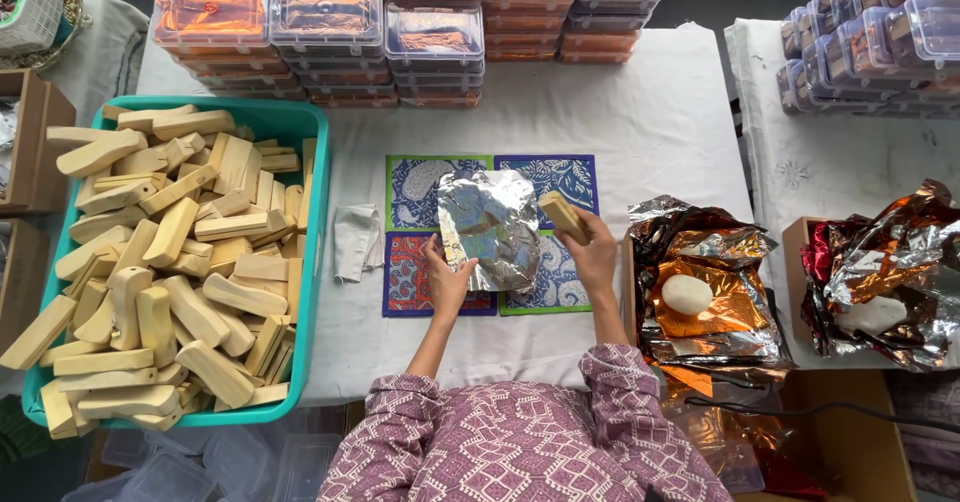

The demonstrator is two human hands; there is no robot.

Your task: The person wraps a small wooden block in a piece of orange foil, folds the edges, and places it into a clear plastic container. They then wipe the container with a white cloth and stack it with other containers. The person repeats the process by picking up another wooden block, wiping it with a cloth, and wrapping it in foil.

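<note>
A crinkled silver foil sheet point(489, 228) lies on patterned blue, red and green mats point(575, 177) on the white-covered table. My left hand point(446, 277) presses on the foil's lower left edge. My right hand point(590, 250) sits at the foil's right edge and is shut on a pale wooden block point(563, 215), held just above the mats.
A teal tub point(315, 162) at the left is heaped with several similar wooden blocks. Stacks of clear lidded boxes point(325, 22) line the back and far right. Orange and silver foil sheets point(710, 292) fill a box at the right. A small folded cloth point(354, 242) lies beside the mats.
</note>
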